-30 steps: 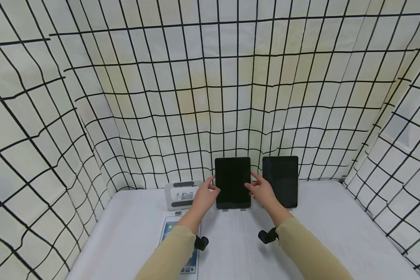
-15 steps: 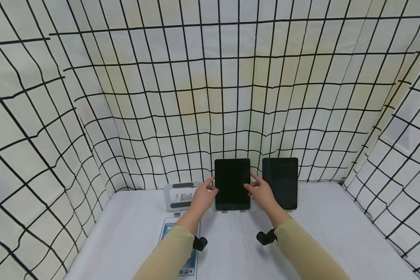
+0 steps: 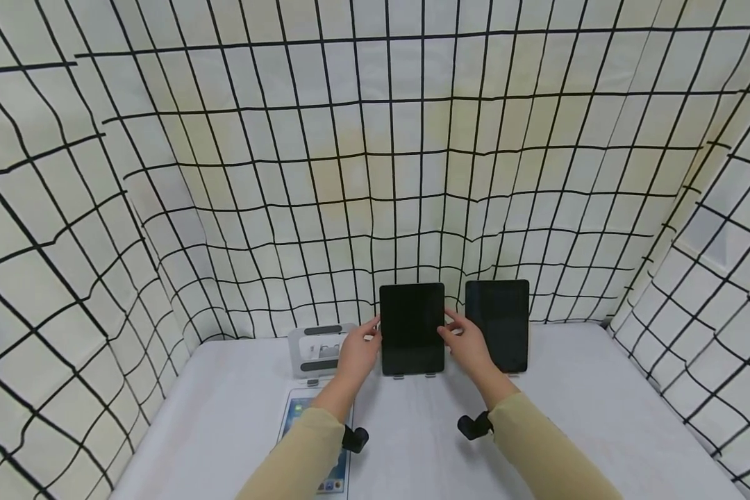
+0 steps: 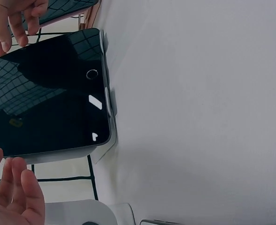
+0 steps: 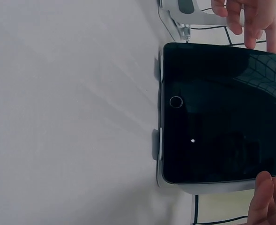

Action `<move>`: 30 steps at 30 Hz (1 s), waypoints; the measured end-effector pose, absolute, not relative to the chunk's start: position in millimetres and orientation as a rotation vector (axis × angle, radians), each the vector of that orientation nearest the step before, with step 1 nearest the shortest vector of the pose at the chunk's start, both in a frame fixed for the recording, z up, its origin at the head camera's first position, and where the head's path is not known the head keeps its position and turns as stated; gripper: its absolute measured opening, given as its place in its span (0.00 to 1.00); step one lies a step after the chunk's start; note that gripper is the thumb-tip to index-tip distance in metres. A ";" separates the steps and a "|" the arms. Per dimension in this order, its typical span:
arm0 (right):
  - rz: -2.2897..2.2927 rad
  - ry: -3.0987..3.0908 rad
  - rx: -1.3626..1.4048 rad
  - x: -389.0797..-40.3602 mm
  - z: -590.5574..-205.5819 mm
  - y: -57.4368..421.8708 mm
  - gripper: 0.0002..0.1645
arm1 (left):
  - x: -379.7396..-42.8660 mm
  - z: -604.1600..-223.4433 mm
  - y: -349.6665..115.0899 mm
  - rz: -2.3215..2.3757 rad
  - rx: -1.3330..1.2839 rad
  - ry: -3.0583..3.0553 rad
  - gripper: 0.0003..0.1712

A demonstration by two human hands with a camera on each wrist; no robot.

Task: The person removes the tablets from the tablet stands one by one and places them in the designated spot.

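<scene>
A black tablet (image 3: 412,330) leans upright on a stand at the back of the table, its dark screen facing me. My left hand (image 3: 357,353) is at its left edge, thumb tip at the rim and fingertips close behind in the left wrist view. On the opposite side my right hand (image 3: 467,342) pinches the right edge, with the thumb (image 5: 264,180) at the front rim. Small lips (image 5: 160,143) of the stand catch the tablet's bottom edge. The rest of the stand is mostly hidden behind it.
A second black tablet (image 3: 498,326) stands propped to the right, partly behind my right hand. At the left is a bare white stand (image 3: 295,353) with grey pads. A white tablet (image 3: 292,406) with its screen lit lies flat under my left forearm. A grid-lined curtain (image 3: 412,173) closes the back.
My left thumb has drawn back from the tablet's front to its left rim. The right hand stays at its edge. The head view has shifted slightly.
</scene>
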State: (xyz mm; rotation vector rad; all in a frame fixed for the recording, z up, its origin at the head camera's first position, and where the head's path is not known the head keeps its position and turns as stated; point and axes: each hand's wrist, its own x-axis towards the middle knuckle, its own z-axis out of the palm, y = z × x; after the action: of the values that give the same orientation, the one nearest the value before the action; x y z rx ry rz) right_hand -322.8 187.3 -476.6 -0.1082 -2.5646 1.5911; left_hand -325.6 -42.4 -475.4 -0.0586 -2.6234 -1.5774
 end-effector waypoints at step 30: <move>1.333 -2.572 0.089 -320.7 -500.2 199.9 0.39 | -327.6 -493.6 -35.2 -1.241 -0.157 -2.598 0.41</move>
State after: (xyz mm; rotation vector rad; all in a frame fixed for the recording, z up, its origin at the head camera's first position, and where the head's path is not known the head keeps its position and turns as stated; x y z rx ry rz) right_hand -320.7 199.9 -500.2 0.0894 -2.5719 1.3333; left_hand -327.6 -35.2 -493.6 -0.1572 -2.5982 -1.2413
